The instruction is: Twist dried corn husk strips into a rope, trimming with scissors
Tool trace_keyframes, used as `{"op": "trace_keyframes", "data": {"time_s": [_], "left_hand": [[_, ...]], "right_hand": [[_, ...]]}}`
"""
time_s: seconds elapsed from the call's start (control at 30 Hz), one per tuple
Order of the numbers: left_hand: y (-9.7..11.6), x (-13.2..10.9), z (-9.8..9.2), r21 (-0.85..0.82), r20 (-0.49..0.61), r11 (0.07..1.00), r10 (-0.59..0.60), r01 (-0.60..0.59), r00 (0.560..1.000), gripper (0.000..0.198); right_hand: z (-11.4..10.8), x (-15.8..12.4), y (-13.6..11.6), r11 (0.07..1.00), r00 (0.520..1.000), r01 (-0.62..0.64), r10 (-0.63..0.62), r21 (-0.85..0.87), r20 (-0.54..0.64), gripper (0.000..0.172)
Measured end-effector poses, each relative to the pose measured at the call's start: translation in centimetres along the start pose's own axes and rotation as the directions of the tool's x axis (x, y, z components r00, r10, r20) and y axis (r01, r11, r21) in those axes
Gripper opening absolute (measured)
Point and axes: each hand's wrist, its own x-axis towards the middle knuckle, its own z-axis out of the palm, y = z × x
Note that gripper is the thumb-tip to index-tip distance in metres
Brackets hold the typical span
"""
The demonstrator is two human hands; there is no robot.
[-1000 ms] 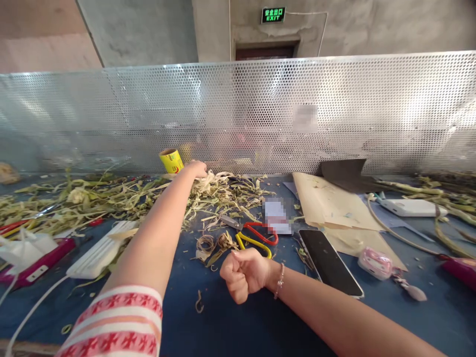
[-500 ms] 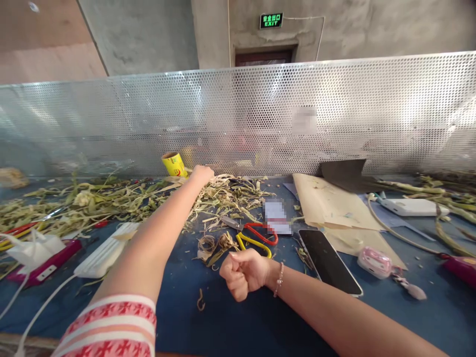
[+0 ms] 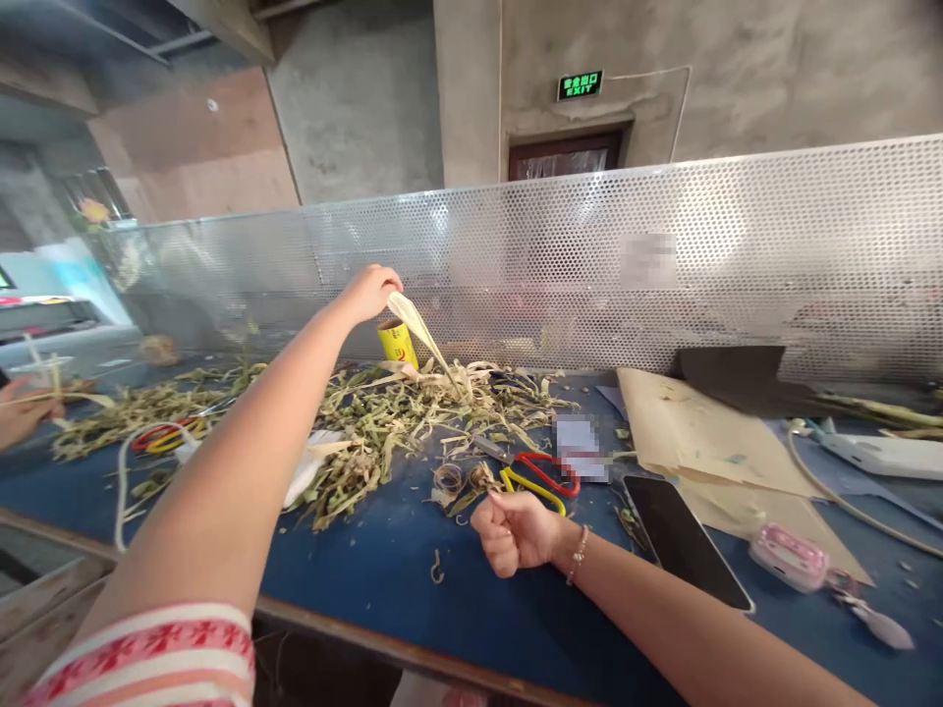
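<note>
Two hands noted: my left hand (image 3: 370,292) fingers pinch a pale strip (image 3: 421,334) above the counter (image 3: 383,599); my right hand (image 3: 514,531) is fisted.

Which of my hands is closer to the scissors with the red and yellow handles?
Right. Your right hand rests fisted just in front of the scissors; your left hand is raised beyond, pinching a husk strip.

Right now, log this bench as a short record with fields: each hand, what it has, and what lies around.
left hand: raised over the pile, pinching a pale leaf strip
right hand: closed fist resting on the blue table, what it holds hidden
pile: dried leaf strips spread across the table
near right hand: scissors, red and yellow handles; small coils
right side: dark phone, brown paper
behind: yellow roll, perforated metal screen
far left: another person's hand
</note>
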Motion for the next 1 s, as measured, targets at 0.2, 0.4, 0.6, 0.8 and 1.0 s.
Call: {"op": "trace_keyframes", "data": {"time_s": [0.2, 0.4, 0.6, 0.8, 1.0], "left_hand": [[1.0, -6.6, 1.0, -0.331, 0.171, 0.938, -0.049, 0.104, 0.984, 0.019], [3.8, -12.1, 7.2, -0.686, 0.310, 0.715, 0.120, 0.134, 0.943, 0.030], [6.9, -15.1, 11.6, -0.854, 0.366, 0.473, 0.251, 0.216, 0.896, 0.034], [7.3, -16.2, 14.4, -0.897, 0.412, 0.244, 0.153, 0.369, 0.898, 0.049], [7.4, -17.0, 16.1, -0.855, 0.515, 0.091, 0.019, 0.511, 0.857, 0.024]], "right_hand": [[0.7, -0.3, -0.7, 0.988, 0.953, 0.151, -0.156, -0.038, -0.260, 0.051], [2.9, 0.3, -2.0, 0.872, 0.644, 0.295, -0.483, -0.390, -0.593, 0.039], [3.3, 1.5, -1.7, 0.647, 0.291, 0.008, -0.731, -0.762, -0.617, 0.035], [2.1, 0.9, -1.5, 0.613, 0.282, -0.140, -0.728, -0.777, -0.625, 0.026], [0.9, 0.3, -2.0, 0.615, 0.217, -0.177, -0.737, -0.769, -0.640, 0.027]]}}
